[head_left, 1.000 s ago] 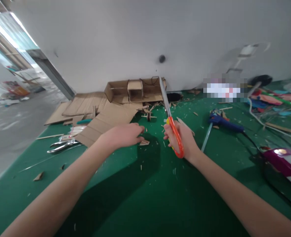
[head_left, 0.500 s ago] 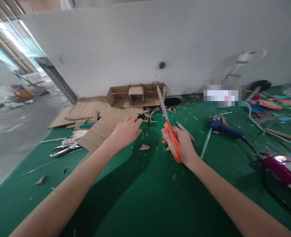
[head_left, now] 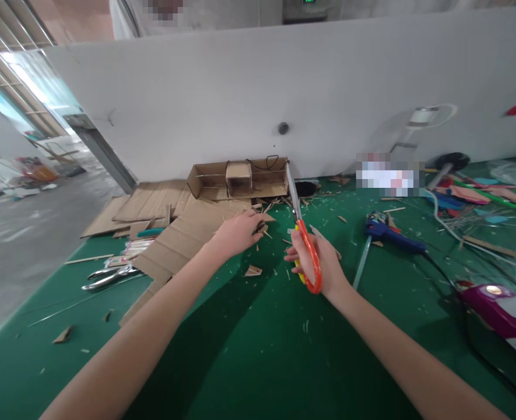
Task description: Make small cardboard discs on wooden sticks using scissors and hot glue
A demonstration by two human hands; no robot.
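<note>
My right hand (head_left: 323, 265) gripped the orange-handled scissors (head_left: 304, 239), blades closed and pointing up and away over the green table (head_left: 258, 361). My left hand (head_left: 235, 233) reached among small cardboard scraps (head_left: 264, 220) at the edge of the flat cardboard sheets (head_left: 183, 236); I couldn't tell whether its curled fingers pinched anything. A blue glue gun (head_left: 391, 234) lay to the right.
</note>
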